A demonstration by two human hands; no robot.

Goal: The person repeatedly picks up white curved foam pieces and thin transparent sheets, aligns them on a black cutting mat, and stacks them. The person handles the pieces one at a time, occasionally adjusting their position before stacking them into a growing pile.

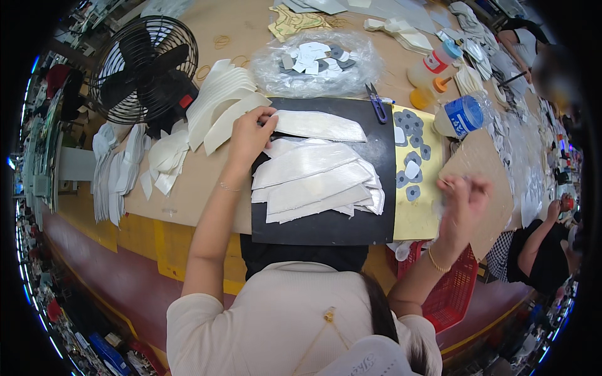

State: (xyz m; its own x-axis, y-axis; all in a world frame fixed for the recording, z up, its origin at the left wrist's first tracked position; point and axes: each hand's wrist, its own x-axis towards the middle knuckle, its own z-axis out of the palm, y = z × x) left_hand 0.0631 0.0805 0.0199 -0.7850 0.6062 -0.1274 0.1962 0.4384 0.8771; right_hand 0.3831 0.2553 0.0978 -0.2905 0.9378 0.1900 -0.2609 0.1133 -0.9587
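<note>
My left hand point(254, 130) pinches the left end of a long, curved white fabric piece point(323, 126) lying along the far part of a black mat point(323, 234). Nearer to me on that mat is an overlapping, fanned pile of similar shiny white pieces point(313, 178). My right hand point(464, 197) hovers by the right edge of a yellow sheet point(414, 222), its bent fingers smeared by motion; whether it holds anything cannot be made out. Small grey flower-shaped pieces point(412, 193) and a few white ones point(412, 169) lie on the sheet.
Purple thread snips point(377, 105) lie beyond the mat. A clear bag of cut pieces point(313, 62), a black fan point(143, 69) and white fabric stacks point(219, 103) stand around. Bottles point(463, 116) and cardboard point(483, 169) are at right, a red basket point(448, 297) below. Other people work at right.
</note>
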